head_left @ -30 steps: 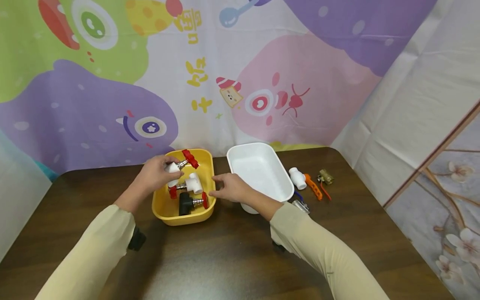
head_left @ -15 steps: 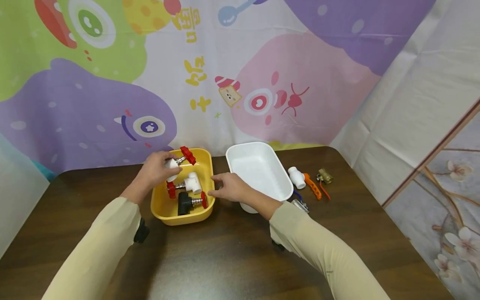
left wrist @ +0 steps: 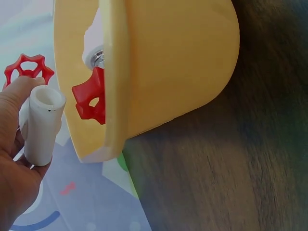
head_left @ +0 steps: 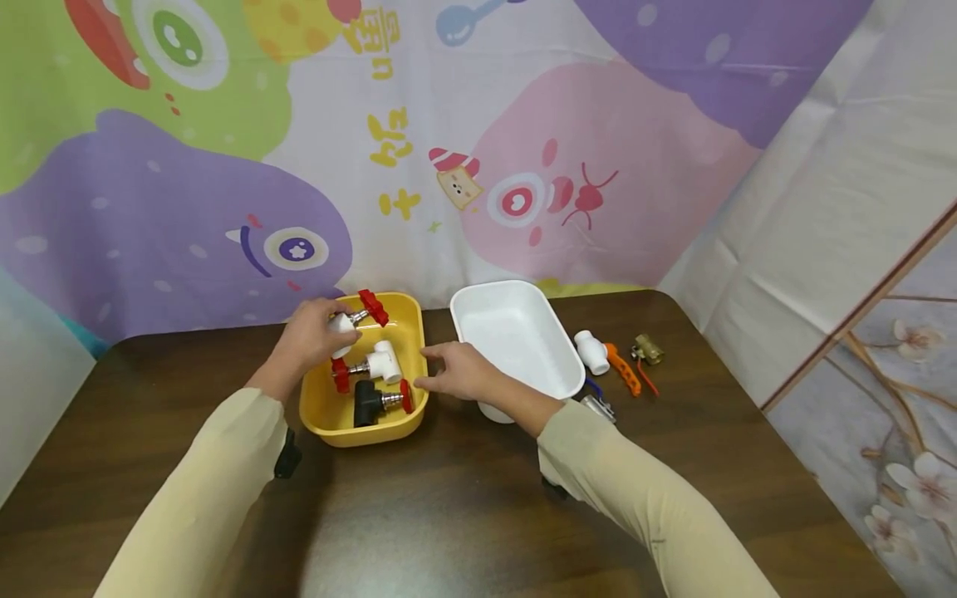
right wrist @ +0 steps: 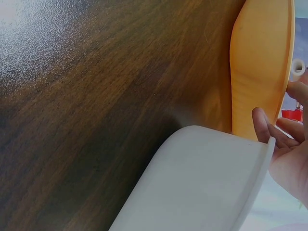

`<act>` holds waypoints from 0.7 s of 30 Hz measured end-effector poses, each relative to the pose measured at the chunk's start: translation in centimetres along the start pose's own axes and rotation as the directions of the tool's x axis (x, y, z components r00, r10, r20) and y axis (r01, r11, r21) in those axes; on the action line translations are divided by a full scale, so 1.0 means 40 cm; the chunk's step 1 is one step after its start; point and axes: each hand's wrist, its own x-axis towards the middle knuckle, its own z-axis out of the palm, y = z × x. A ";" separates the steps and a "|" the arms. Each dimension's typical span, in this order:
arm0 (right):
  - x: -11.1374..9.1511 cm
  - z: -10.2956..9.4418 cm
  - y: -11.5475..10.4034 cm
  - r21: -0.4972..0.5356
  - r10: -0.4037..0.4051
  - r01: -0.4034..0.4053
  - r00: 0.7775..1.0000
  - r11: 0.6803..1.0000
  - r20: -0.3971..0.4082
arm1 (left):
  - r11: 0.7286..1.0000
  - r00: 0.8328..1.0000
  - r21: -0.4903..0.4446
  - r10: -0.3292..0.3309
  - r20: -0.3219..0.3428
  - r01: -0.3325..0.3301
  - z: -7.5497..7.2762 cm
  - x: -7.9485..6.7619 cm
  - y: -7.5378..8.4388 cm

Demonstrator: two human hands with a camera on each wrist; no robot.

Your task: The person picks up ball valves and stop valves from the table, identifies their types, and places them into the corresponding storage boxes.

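My left hand holds a white pipe valve by its plastic body, over the left side of the yellow tub. The held valve's red handwheel points up and to the right. Inside the tub lie another white valve with a red handwheel and a black valve, also red-wheeled. My right hand grips the tub's right rim, with some fingers over the edge and others against the outer wall.
A white tub stands right of the yellow one, partly behind my right hand. Beyond it lie a white valve with an orange lever, a brass valve with a red lever and a silvery valve with a blue lever. A printed curtain hangs behind.
My left hand has moved slightly up and back with the white valve, still over the tub's left side. The right hand stays at the rim.
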 end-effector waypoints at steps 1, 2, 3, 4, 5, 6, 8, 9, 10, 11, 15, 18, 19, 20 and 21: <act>0.000 0.000 0.000 0.004 0.000 0.000 1.000 1.000 0.000 | 1.000 1.000 0.002 0.000 -0.002 0.000 0.000 0.000 0.000; 0.001 0.000 0.001 0.008 0.001 -0.001 1.000 1.000 0.001 | 1.000 1.000 0.002 -0.002 -0.003 0.002 0.000 0.000 0.000; 0.001 0.000 0.001 0.010 0.003 -0.003 1.000 1.000 0.001 | 1.000 1.000 0.004 -0.002 -0.005 0.002 0.001 0.001 0.001; 0.002 0.001 0.002 0.012 0.006 -0.006 1.000 1.000 0.001 | 1.000 1.000 0.009 0.001 -0.009 -0.001 0.001 0.002 0.000; 0.003 0.002 0.002 0.012 0.008 -0.008 1.000 1.000 0.001 | 1.000 1.000 0.014 0.001 -0.013 -0.001 0.002 0.002 0.000; 0.003 0.002 0.002 0.013 0.010 -0.010 1.000 1.000 0.001 | 1.000 1.000 0.019 0.003 -0.017 -0.003 0.003 0.002 0.001; 0.003 0.003 0.002 0.012 0.013 -0.013 1.000 1.000 0.002 | 0.999 1.000 0.032 0.008 -0.028 -0.007 0.005 0.003 -0.001; 0.003 0.003 0.002 0.012 0.014 -0.014 1.000 1.000 0.002 | 0.999 0.999 0.040 0.012 -0.034 -0.011 0.007 0.004 -0.001; 0.002 0.004 0.002 0.013 0.015 -0.015 1.000 1.000 0.003 | 0.999 0.999 0.046 0.017 -0.043 -0.015 0.008 0.005 -0.002; 0.001 0.003 0.001 0.010 0.015 -0.015 1.000 1.000 0.002 | 0.998 0.998 0.052 0.023 -0.051 -0.020 0.010 0.006 -0.002; -0.001 0.003 -0.001 0.007 0.015 -0.015 1.000 1.000 0.000 | 0.996 0.995 0.073 0.056 -0.081 -0.050 0.018 0.015 -0.010; -0.003 0.002 -0.002 0.007 0.018 -0.018 1.000 1.000 -0.002 | 0.995 0.993 0.078 0.075 -0.087 -0.068 0.026 0.021 -0.013; -0.003 0.002 -0.002 0.009 0.020 -0.020 1.000 1.000 -0.002 | 0.994 0.993 0.079 0.078 -0.088 -0.071 0.029 0.022 -0.013; -0.004 0.002 -0.003 0.012 0.023 -0.023 1.000 1.000 -0.001 | 0.994 0.993 0.080 0.078 -0.089 -0.071 0.031 0.023 -0.013; -0.005 0.002 -0.003 0.015 0.025 -0.025 1.000 1.000 -0.001 | 0.994 0.993 0.080 0.075 -0.089 -0.068 0.033 0.024 -0.013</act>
